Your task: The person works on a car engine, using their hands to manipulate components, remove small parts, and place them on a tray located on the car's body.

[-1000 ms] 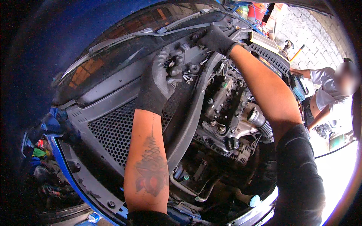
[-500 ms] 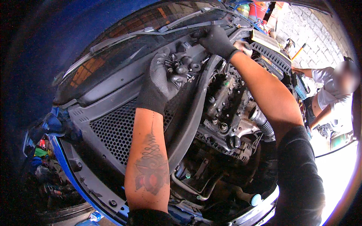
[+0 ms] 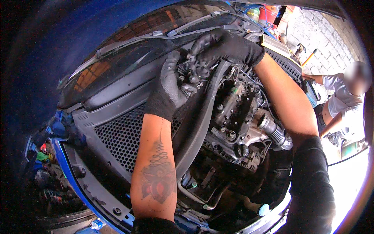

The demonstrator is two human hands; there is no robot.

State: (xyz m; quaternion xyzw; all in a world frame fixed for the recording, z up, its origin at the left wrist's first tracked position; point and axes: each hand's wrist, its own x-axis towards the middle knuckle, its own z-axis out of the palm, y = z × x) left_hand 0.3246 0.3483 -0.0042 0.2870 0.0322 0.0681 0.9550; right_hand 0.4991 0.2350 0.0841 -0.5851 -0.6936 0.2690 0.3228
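Note:
My left hand (image 3: 165,87), in a black glove, is cupped over the dark plastic cowl (image 3: 136,87) below the windshield. It holds a cluster of small dark and shiny metal parts (image 3: 191,78), which look like bolts and fittings; their exact kinds are hard to make out. Over the far side of this cluster bends my right hand (image 3: 231,48), also black-gloved. Its fingers curl down at the parts, and whatever is between the fingertips is hidden. The black rubber seal (image 3: 200,134) of the cowl curves just right of the cluster.
An exposed engine (image 3: 233,113) lies right of the seal, with a corrugated hose (image 3: 277,136) beside it. Wiper arms (image 3: 156,34) cross the windshield. A co-worker (image 3: 337,93) leans in at the far right. An air filter (image 3: 276,43) sits beyond my right forearm. A blue cap (image 3: 263,210) is nearest me.
My right hand has turned and brought its fingers left and nearer, from the cowl's far part to the parts in my left hand. The left hand has barely shifted.

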